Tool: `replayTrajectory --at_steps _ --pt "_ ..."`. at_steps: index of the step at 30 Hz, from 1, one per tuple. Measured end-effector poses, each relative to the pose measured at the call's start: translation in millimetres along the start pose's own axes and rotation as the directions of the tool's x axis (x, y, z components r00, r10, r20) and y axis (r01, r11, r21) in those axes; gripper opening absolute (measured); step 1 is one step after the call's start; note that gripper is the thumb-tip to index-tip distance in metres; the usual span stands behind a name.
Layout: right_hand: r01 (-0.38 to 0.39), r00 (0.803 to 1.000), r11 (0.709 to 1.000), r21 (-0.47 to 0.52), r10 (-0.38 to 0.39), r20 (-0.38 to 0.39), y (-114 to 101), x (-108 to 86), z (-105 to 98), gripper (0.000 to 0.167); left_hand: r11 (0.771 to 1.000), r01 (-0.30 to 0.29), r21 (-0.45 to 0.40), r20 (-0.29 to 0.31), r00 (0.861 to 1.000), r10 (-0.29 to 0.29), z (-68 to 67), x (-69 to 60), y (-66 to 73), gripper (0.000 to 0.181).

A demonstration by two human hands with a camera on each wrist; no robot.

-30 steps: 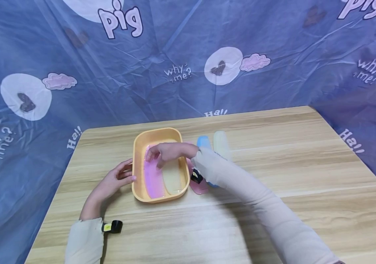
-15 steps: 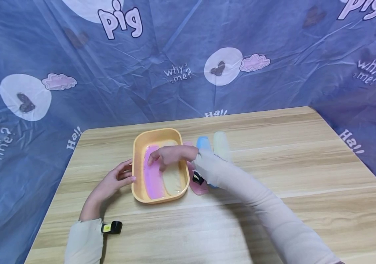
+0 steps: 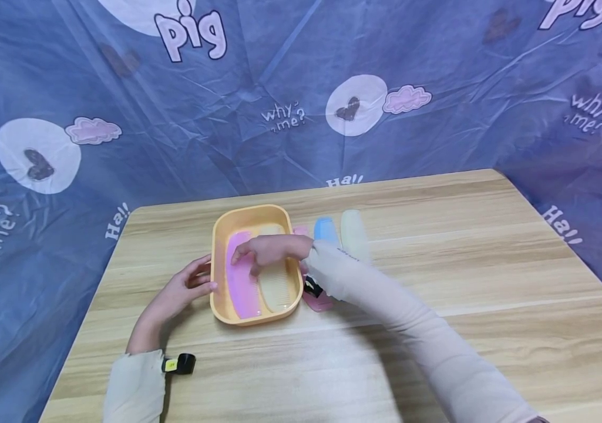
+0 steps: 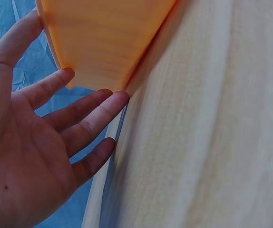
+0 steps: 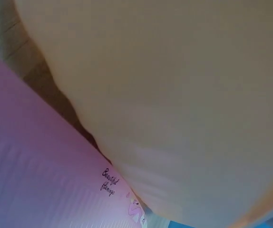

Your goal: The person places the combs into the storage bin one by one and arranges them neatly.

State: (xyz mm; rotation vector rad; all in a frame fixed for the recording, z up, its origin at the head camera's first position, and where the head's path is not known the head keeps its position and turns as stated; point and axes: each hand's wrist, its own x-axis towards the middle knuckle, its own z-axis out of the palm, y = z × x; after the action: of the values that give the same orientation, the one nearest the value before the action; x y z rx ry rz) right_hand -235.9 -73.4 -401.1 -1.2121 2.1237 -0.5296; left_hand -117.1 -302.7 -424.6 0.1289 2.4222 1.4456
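The purple comb (image 3: 244,298) lies in the tray (image 3: 252,218), long axis running away from the person, teeth facing right. The right hand (image 3: 271,249) reaches onto it, fingers bent; whether they pinch it, I cannot tell. The left hand (image 3: 187,286), fingers spread, touches the tray's side. The bench (image 3: 454,252) is wood-grained, backed by blue printed cloth (image 3: 290,64). Two combs are in the tray, three on the bench.

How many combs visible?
5: purple comb and cream comb in the tray; pink comb, blue comb and pale comb on the table, right of it. Others may hide under the right sleeve.
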Motion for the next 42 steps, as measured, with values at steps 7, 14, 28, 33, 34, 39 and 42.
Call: replayTrajectory --at_steps 7,14,28,33,34,39,42 --pt "0.001 1.000 1.000 0.007 -0.001 -0.028 -1 -3.7 -3 0.050 1.000 0.003 0.014 0.003 1.000 -0.003 0.3 0.3 0.7 0.073" --pt "0.050 0.997 0.995 0.081 -0.045 -0.069 -1 -10.7 -14 0.048 1.000 0.007 0.006 -0.004 1.000 -0.007 0.0 0.4 0.7 0.073" --pt "0.171 0.978 0.959 0.225 -0.138 -0.154 12 -29.4 -37 0.052 1.000 0.009 0.012 -0.003 1.000 -0.009 0.0 0.6 0.8 0.074" --pt "0.160 0.976 0.954 0.253 -0.115 -0.185 18 -38.7 -47 0.053 1.000 0.005 0.017 -0.005 1.000 -0.005 -0.6 0.7 -0.3 0.073" --pt "0.157 0.976 0.953 0.258 -0.110 -0.187 19 -40.7 -48 0.053 1.000 0.002 0.014 -0.006 1.000 -0.002 -0.6 0.8 -0.4 0.073" --pt "0.133 0.975 0.953 0.271 -0.077 -0.208 24 -50.7 -58 0.053 1.000 -0.016 -0.001 -0.008 1.000 0.016 -0.6 1.6 -2.1 0.073" --pt "0.120 0.969 0.956 0.269 -0.054 -0.242 30 -57.3 -63 0.053 1.000 -0.017 0.002 -0.007 1.000 0.017 -0.5 1.7 -3.5 0.073"
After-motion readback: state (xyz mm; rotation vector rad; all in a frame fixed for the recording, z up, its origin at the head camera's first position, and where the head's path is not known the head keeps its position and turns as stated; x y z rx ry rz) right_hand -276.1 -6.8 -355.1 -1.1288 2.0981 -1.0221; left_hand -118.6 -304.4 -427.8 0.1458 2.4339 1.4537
